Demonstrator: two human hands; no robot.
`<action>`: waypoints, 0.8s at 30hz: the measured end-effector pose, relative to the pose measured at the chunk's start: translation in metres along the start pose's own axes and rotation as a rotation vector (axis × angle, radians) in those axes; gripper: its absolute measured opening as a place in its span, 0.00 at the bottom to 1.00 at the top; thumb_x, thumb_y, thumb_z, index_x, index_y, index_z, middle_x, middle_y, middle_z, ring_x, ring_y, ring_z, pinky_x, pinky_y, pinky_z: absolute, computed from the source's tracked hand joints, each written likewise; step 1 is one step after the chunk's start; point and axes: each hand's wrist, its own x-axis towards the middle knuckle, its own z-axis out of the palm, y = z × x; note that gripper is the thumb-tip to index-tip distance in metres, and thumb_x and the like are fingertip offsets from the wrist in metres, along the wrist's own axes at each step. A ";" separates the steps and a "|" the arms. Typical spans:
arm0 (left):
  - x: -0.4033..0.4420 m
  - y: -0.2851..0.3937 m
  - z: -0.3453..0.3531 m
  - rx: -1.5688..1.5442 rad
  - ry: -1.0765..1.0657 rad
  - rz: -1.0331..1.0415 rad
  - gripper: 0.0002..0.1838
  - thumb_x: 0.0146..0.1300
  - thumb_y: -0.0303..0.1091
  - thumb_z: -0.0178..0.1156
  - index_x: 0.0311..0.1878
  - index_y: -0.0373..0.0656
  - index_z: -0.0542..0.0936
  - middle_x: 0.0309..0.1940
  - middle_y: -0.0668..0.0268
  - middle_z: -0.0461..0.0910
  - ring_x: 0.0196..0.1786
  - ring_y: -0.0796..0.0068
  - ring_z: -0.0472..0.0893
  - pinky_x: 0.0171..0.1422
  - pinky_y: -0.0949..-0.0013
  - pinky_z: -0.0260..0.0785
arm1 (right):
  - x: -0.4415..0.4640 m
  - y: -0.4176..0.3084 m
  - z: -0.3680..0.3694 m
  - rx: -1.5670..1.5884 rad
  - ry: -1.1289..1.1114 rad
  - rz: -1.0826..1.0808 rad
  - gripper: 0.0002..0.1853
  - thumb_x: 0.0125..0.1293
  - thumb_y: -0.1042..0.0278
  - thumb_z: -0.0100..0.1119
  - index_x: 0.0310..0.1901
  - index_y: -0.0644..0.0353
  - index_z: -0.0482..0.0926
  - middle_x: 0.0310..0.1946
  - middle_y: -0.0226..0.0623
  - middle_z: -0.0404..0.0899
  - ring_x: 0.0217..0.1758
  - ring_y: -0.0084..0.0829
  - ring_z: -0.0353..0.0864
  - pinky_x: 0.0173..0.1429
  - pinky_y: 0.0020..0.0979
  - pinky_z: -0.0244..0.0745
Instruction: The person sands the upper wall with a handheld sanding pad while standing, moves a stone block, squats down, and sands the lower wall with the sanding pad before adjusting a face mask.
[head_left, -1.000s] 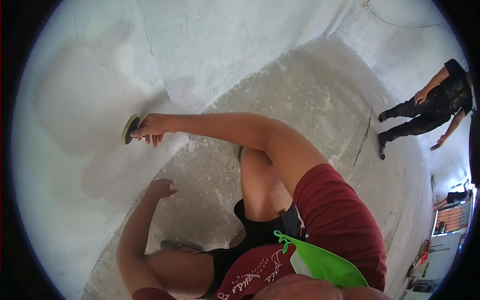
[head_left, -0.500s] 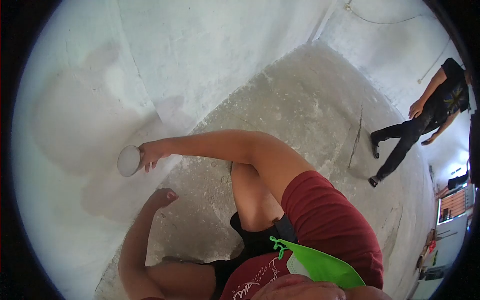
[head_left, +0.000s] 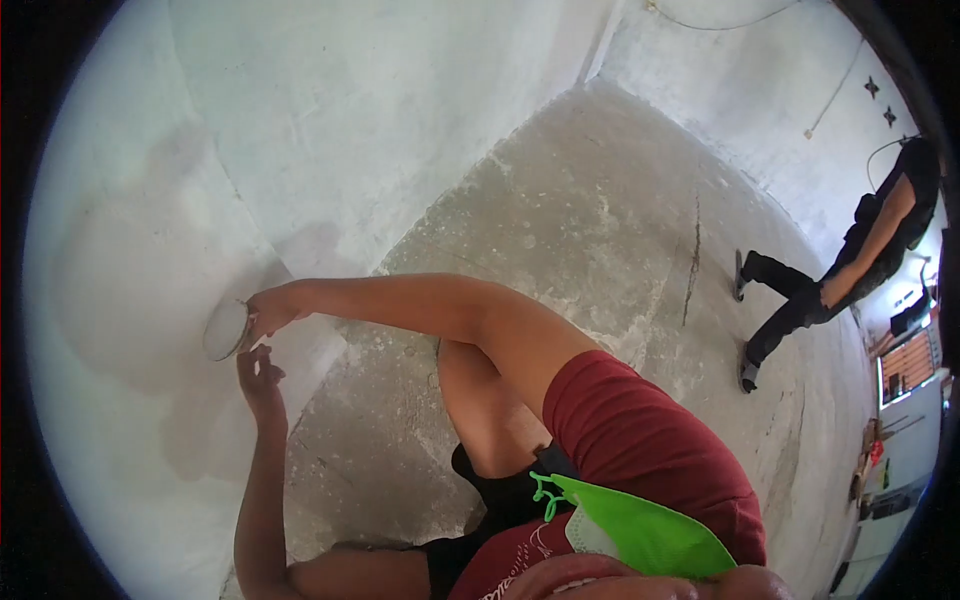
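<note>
In the head view, my right hand (head_left: 272, 312) reaches out on a bare forearm and grips a round, whitish, shallow dish-like thing (head_left: 227, 332) by its edge. It is held tilted in front of the pale wall (head_left: 120, 290); whether it touches the wall cannot be made out, nor what it holds, if anything. Just below it, my left hand (head_left: 261, 374) is raised with its fingers apart, the fingertips close to the lower edge of the dish-like thing. No object shows in the left hand.
Rough grey concrete floor (head_left: 560, 220) meets the wall along a slanting edge, and a long crack (head_left: 693, 260) runs across it. Another person in dark clothes (head_left: 850, 260) is on the right. Tools and a window (head_left: 907, 370) show at the far right. My bent knee (head_left: 490, 410) lies below my right arm.
My left hand has risen toward the dish-like thing, its fingers now apart. The dish-like thing has tilted more edge-on. The other person has turned and stepped; the view has shifted slightly.
</note>
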 end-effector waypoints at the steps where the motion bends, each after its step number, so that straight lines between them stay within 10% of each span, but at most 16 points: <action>1: 0.000 0.007 0.000 -0.042 0.011 0.041 0.14 0.72 0.39 0.53 0.55 0.41 0.73 0.42 0.68 0.75 0.27 0.83 0.70 0.33 0.74 0.65 | -0.003 -0.003 -0.001 0.019 0.015 -0.026 0.28 0.57 0.52 0.70 0.56 0.58 0.78 0.50 0.34 0.80 0.56 0.30 0.75 0.56 0.32 0.73; 15: 0.003 0.024 -0.003 -0.060 -0.154 0.050 0.17 0.74 0.43 0.50 0.49 0.37 0.76 0.39 0.67 0.76 0.29 0.86 0.68 0.37 0.76 0.62 | -0.043 -0.012 0.001 0.063 0.036 -0.016 0.25 0.61 0.43 0.62 0.48 0.56 0.83 0.45 0.32 0.82 0.55 0.32 0.76 0.57 0.38 0.71; 24: 0.017 0.006 -0.010 -0.163 -0.172 -0.010 0.13 0.71 0.33 0.52 0.52 0.36 0.77 0.43 0.62 0.79 0.35 0.81 0.74 0.38 0.74 0.66 | -0.046 -0.018 0.000 -0.030 0.133 -0.057 0.17 0.52 0.55 0.72 0.37 0.58 0.86 0.32 0.33 0.83 0.43 0.28 0.79 0.51 0.32 0.72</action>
